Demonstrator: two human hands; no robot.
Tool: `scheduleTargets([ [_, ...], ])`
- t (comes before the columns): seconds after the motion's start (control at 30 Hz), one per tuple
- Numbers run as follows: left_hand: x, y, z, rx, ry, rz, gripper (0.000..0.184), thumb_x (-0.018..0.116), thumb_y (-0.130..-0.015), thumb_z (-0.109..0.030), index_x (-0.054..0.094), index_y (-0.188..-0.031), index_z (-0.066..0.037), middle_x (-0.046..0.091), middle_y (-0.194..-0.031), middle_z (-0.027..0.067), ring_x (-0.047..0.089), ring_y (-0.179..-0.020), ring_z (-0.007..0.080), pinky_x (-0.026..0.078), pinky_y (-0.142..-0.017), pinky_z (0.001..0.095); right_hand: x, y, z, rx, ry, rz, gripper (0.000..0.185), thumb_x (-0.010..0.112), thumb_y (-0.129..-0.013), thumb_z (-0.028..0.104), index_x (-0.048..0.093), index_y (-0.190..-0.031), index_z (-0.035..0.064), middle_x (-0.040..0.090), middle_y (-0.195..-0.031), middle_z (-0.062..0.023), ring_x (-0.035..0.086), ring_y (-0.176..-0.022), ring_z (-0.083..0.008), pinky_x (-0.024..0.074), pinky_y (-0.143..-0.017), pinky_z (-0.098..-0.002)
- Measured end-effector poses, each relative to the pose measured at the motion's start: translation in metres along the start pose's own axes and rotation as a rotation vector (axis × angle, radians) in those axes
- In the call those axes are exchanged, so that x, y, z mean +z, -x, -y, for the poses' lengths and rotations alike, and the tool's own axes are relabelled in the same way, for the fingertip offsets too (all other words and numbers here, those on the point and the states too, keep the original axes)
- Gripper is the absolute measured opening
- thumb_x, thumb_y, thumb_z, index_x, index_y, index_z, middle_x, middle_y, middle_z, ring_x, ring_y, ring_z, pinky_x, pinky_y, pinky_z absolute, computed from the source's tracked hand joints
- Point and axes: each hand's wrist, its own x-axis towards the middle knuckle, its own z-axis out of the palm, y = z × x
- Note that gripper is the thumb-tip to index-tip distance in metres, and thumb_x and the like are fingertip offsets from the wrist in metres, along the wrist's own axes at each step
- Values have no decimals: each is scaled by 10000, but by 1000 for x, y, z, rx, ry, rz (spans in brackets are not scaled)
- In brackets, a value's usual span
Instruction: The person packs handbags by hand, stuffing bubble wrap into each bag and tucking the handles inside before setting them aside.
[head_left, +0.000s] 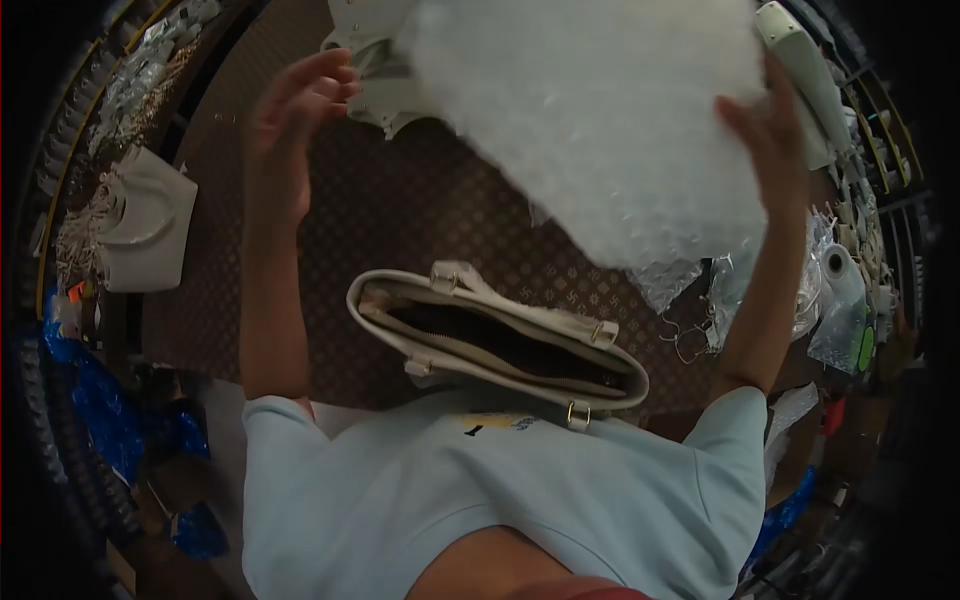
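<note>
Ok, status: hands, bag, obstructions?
Left hand raised, apparently empty. Right hand at white sheet's edge, grip blurred. Cream handbag open. Sheet hides part of table.

So the right hand had hold of a big, blurry white sheet by one edge, thumb on the near side. The left hand was up with its fingers half curled, near some pale bag parts at the far end of the brown patterned worktop. A cream handbag lay unzipped right by the person's shirt, and another pale bag stood off to the left.
</note>
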Motion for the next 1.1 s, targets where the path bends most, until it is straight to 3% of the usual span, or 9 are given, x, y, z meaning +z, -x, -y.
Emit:
scheduleTargets([
  [0.07, -7, 46, -23, -67, 57, 201, 249, 578, -845, -201, 644, -1022, -39, 655, -849, 54, 614, -731, 121, 500, -671, 285, -35, 20, 45, -139, 660, -166, 566, 690, -811, 123, 429, -1290, -25, 568, -1171, -97, 552, -997, -145, 452, -876, -263],
  [0.17, 16, 108, -51, -257, -198, 802, 205, 578, -859, -201, 651, -785, -24, 629, -698, 68, 607, -660, 151, 495, -654, 279, -39, 80, 93, -210, 463, -108, 479, 688, -802, 148, 511, -1205, -40, 625, -1091, -111, 609, -925, -171, 491, -788, -270],
  [0.27, 31, 121, -17, -613, -251, 854, 204, 590, -852, -220, 672, -856, -33, 655, -752, 103, 634, -721, 234, 500, -657, 308, 4, 127, 147, -283, 519, 357, 454, 682, -721, 81, 546, -1143, -20, 641, -1006, -118, 636, -839, -220, 514, -687, -298],
  [0.33, 22, 120, -14, -162, -393, 896, 266, 598, -845, -263, 652, -1015, -66, 663, -934, 107, 630, -868, 232, 499, -749, 332, 34, 139, 142, -301, 437, 733, 520, 633, -685, 38, 492, -1184, 3, 626, -878, -103, 622, -721, -268, 497, -613, -339],
  [0.4, 20, 119, -4, -167, -386, 931, 291, 603, -840, -278, 640, -1035, -65, 654, -960, 107, 621, -888, 233, 492, -766, 332, 64, 163, 125, -188, 430, 910, 514, 584, -686, 34, 445, -1180, 28, 605, -793, -109, 614, -675, -290, 482, -585, -363],
  [0.7, 15, 140, 44, -307, -337, 1238, 536, 642, -802, -397, 537, -1197, -51, 581, -1164, 110, 550, -1048, 241, 438, -902, 332, 151, 175, 63, 51, 666, 1161, 388, 540, -702, 8, 381, -1056, -12, 629, -758, -190, 618, -740, -369, 462, -652, -453],
  [0.77, 31, 122, -5, -575, -290, 1179, 535, 559, -832, -523, 640, -989, -18, 636, -939, 124, 585, -919, 230, 461, -821, 326, 152, 169, 46, 1, 689, 1074, 377, 542, -705, 13, 384, -1047, -7, 632, -759, -187, 621, -748, -363, 462, -661, -444],
  [0.97, 29, 126, -4, -660, -418, 1459, 799, 349, -847, -695, 585, -499, -15, 540, -535, 86, 576, -659, 193, 463, -659, 309, 157, 162, 22, -116, 718, 946, 374, 544, -726, 46, 391, -1063, -5, 644, -762, -156, 632, -771, -335, 463, -684, -413],
  [1.1, 33, 115, 3, -669, -374, 1547, 663, 347, -916, -578, 644, -719, -18, 606, -663, 90, 585, -681, 182, 458, -664, 282, 168, 172, 44, -100, 763, 1376, 338, 508, -789, 142, 461, -1098, 14, 650, -775, -147, 640, -780, -323, 478, -690, -409],
])
